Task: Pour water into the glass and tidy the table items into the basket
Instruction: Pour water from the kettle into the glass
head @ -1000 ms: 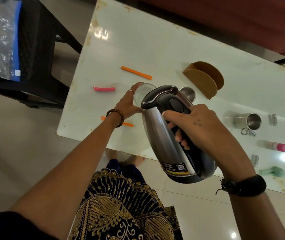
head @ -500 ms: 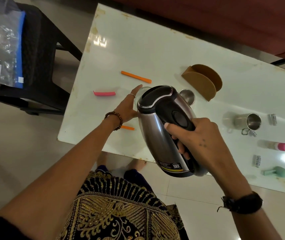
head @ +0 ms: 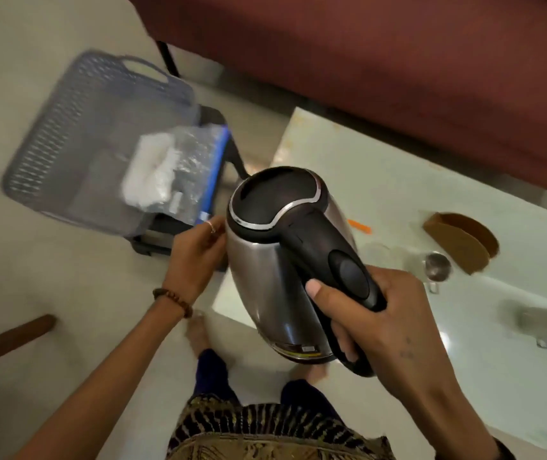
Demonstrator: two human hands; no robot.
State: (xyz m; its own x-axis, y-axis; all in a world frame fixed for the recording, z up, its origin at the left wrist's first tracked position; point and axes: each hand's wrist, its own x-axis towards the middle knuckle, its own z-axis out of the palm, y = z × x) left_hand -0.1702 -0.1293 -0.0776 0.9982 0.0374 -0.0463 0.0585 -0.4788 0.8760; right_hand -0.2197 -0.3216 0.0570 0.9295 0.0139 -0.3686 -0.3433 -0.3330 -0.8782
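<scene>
Gripping kettle [head: 265,277] w/ right hand [head: 388,330], glass [head: 378,257] blurred, basket [head: 76,144] smeared

A single head-worn camera looks steeply down and forward from close above the steel electric kettle with black lid and handle [head: 275,260], which fills the centre. The white glossy table [head: 381,180] lies right of the kettle, the grey slotted plastic basket [head: 76,134] left of it.
</scene>
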